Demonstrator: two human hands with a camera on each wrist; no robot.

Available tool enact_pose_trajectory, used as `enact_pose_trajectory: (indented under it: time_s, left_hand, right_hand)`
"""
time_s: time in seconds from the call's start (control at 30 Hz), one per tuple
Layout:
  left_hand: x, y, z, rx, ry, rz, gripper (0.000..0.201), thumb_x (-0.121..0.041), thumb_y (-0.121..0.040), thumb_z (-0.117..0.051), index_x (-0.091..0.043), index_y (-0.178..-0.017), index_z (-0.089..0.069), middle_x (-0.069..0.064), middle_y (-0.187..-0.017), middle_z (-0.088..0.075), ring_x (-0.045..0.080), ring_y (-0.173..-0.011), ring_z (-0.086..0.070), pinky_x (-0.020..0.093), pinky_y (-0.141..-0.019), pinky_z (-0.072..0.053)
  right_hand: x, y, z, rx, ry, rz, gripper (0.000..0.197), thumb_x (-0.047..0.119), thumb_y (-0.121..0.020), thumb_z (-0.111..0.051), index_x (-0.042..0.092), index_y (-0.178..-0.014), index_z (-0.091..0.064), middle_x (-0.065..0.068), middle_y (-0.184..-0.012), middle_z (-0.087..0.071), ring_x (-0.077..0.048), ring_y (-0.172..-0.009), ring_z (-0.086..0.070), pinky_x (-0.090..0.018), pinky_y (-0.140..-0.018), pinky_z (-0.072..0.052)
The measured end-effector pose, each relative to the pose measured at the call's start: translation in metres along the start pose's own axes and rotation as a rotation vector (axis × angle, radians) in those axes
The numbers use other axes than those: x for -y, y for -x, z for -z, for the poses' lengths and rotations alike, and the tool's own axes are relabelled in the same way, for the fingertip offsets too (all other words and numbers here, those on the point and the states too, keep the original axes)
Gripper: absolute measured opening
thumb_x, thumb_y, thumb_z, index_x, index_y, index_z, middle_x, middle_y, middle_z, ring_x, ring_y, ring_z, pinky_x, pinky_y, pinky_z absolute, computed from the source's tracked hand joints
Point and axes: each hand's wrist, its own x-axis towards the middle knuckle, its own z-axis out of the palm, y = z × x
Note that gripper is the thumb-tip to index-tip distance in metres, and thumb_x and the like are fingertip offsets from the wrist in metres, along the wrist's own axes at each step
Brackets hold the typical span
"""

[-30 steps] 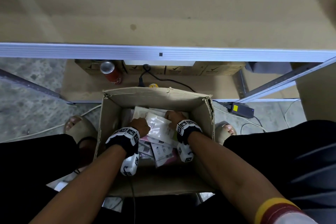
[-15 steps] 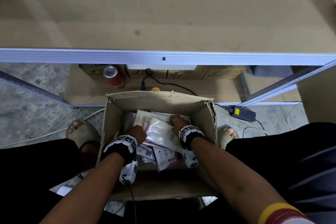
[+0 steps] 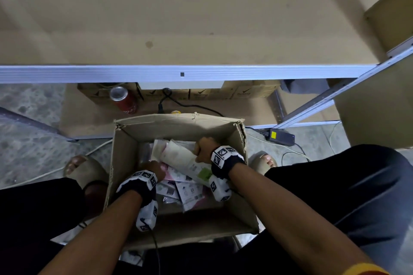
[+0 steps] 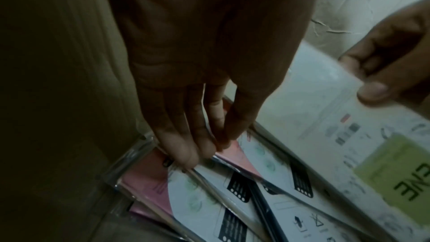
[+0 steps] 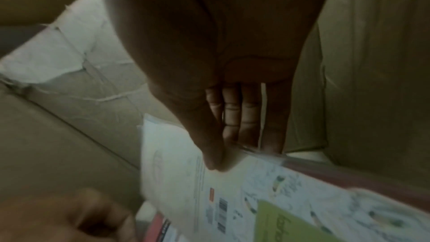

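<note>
An open cardboard box (image 3: pixel 178 127) stands on the floor between my legs, with several flat plastic-sleeved packets in it. My right hand (image 3: pixel 204 149) pinches the far edge of a white packet with a green label (image 3: pixel 181 158), thumb on top, and tilts it up off the pile. The right wrist view shows that hand (image 5: pixel 232 157) on the packet (image 5: pixel 186 181). My left hand (image 3: pixel 152 167) reaches down at the box's left wall. Its fingertips (image 4: pixel 186 155) and thumb close on the top edge of a pink-and-white packet (image 4: pixel 197 200) in a clear sleeve.
A red soda can (image 3: pixel 124 99), a black cable (image 3: pixel 190 106) and cartons (image 3: pixel 207 94) sit under the aluminium shelf rail (image 3: pixel 223 73). A power adapter (image 3: pixel 280 137) lies right of the box. My sandalled feet (image 3: pixel 82 167) flank it, and a white cord (image 3: pixel 44 174) crosses the floor.
My right hand has lifted and turned the white packet, so its green label now shows. My left hand has dropped lower into the pile at the left.
</note>
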Motion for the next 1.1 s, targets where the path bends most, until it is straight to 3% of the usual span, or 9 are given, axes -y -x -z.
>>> enact_pose_trajectory:
  time_s: [0.2,0.37,0.5,0.63,0.7,0.8,0.97,1.1]
  left_hand:
    - [-0.021,-0.004,0.004,-0.083,-0.030,-0.062,0.031,-0.023,-0.097,-0.048,-0.006,-0.117,-0.065,0.013,-0.125,-0.065,0.029,-0.114,-0.063,0.029,-0.088,-0.048]
    - [-0.037,-0.011,0.007,-0.206,-0.150,-0.226,0.035,-0.017,-0.091,-0.055,-0.009,-0.125,-0.060,0.016,-0.136,-0.053,0.035,-0.126,-0.047,0.038,-0.101,-0.044]
    - [-0.042,-0.022,0.008,-0.296,-0.185,-0.313,0.045,-0.014,-0.086,-0.060,-0.012,-0.131,-0.055,0.015,-0.141,-0.048,0.035,-0.131,-0.040,0.041,-0.104,-0.041]
    - [-0.037,-0.031,0.008,-0.273,-0.307,-0.297,0.041,-0.024,-0.088,-0.062,-0.018,-0.128,-0.056,0.008,-0.139,-0.050,0.032,-0.132,-0.038,0.040,-0.104,-0.041]
    - [-0.034,-0.035,0.006,-0.258,-0.329,-0.291,0.039,-0.025,-0.089,-0.061,-0.017,-0.126,-0.055,0.009,-0.138,-0.050,0.032,-0.133,-0.037,0.041,-0.104,-0.038]
    - [-0.031,-0.038,0.006,-0.233,-0.336,-0.288,0.038,-0.030,-0.090,-0.062,-0.016,-0.125,-0.055,0.009,-0.138,-0.050,0.032,-0.134,-0.035,0.042,-0.105,-0.036]
    - [-0.030,-0.044,0.014,-0.314,-0.308,-0.317,0.031,-0.029,-0.088,-0.065,-0.014,-0.116,-0.066,0.010,-0.146,-0.040,0.034,-0.138,-0.030,0.042,-0.109,-0.035]
    - [-0.033,-0.044,0.021,-0.308,-0.305,-0.301,0.033,-0.019,-0.092,-0.057,-0.005,-0.122,-0.062,0.016,-0.135,-0.054,0.033,-0.127,-0.049,0.040,-0.101,-0.043]
  right_hand:
    - [0.010,0.027,0.024,-0.181,-0.052,-0.044,0.020,0.017,-0.083,-0.068,0.011,-0.102,-0.070,-0.014,-0.114,-0.064,-0.033,-0.103,-0.063,-0.039,-0.089,-0.054]
    - [0.020,0.057,0.041,-0.336,-0.012,0.019,0.017,0.019,-0.082,-0.067,0.015,-0.098,-0.063,-0.011,-0.109,-0.061,-0.031,-0.099,-0.061,-0.036,-0.082,-0.051]
    - [0.024,0.077,0.056,-0.442,-0.001,0.095,0.021,0.019,-0.079,-0.068,0.019,-0.099,-0.060,-0.008,-0.108,-0.062,-0.028,-0.097,-0.059,-0.033,-0.077,-0.046]
    - [0.022,0.091,0.069,-0.508,-0.019,0.144,0.017,0.022,-0.077,-0.067,0.022,-0.091,-0.056,-0.001,-0.093,-0.061,-0.024,-0.086,-0.057,-0.028,-0.065,-0.035]
    - [0.022,0.097,0.075,-0.514,-0.043,0.170,0.015,0.020,-0.076,-0.066,0.022,-0.087,-0.055,0.002,-0.089,-0.061,-0.023,-0.084,-0.056,-0.030,-0.063,-0.041]
    - [0.022,0.100,0.083,-0.515,-0.085,0.182,0.014,0.016,-0.076,-0.066,0.022,-0.086,-0.058,0.005,-0.087,-0.063,-0.020,-0.083,-0.057,-0.035,-0.067,-0.051]
    - [0.019,0.100,0.090,-0.496,-0.126,0.200,0.013,0.015,-0.080,-0.065,0.023,-0.090,-0.062,0.005,-0.093,-0.064,-0.019,-0.089,-0.058,-0.038,-0.076,-0.053]
    - [0.015,0.099,0.090,-0.497,-0.156,0.206,0.012,0.014,-0.082,-0.066,0.023,-0.091,-0.063,0.005,-0.093,-0.065,-0.018,-0.088,-0.059,-0.039,-0.076,-0.054]
